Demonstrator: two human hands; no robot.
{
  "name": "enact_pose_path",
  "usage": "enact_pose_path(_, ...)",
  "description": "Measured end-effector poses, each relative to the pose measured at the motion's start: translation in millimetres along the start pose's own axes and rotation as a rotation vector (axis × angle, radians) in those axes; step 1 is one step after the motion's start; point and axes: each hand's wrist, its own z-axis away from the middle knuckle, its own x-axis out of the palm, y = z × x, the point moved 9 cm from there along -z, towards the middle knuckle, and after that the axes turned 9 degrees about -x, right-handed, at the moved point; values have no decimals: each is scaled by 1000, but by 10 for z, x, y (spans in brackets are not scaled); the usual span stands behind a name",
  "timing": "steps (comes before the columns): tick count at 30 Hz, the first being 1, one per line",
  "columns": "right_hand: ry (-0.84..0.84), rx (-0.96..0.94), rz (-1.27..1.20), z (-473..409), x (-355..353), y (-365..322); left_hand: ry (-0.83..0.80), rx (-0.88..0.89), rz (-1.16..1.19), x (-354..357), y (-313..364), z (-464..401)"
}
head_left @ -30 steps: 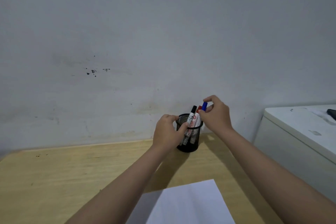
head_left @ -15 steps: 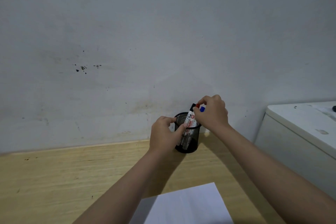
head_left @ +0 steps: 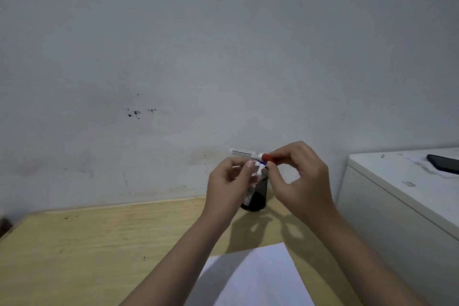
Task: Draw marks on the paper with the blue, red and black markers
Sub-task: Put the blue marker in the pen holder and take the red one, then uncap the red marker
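Note:
My right hand (head_left: 298, 181) pinches the red marker (head_left: 248, 154) by its red cap and holds it level above the black mesh holder (head_left: 257, 197), white barrel pointing left. Just under it, the blue marker (head_left: 261, 164) stands in the holder with its blue cap showing. My left hand (head_left: 228, 184) hovers in front of the holder's left side, fingers curled and apart, thumb close to the blue marker; blur hides any contact. The black marker is hidden. The white paper (head_left: 250, 281) lies on the wooden table (head_left: 99, 243) near me, partly under my forearms.
A white cabinet (head_left: 397, 196) stands to the right of the table, with a dark phone (head_left: 444, 163) on top. A grey, stained wall runs right behind the table and the holder.
My right hand has lifted the red marker out of the holder and turned it level. My left hand has let go of the holder's side and risen to rim height.

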Motion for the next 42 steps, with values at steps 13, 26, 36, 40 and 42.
enact_pose_path(13,90,355,-277,742,-550,-941,84,157,-35,-478,537,1462)
enact_pose_path(26,197,910,-725,1194,-274,-1179,129,76,-159,-799,273,2172)
enact_pose_path(36,-41,870,-694,1296,-144,-1276,103,157,-354,-739,263,2291)
enact_pose_path(40,-57,828,-752,1265,-117,-1265,115,210,-411,-715,270,2298)
enact_pose_path(42,-45,823,-774,1269,-100,-1249,109,197,-390,-708,254,2280)
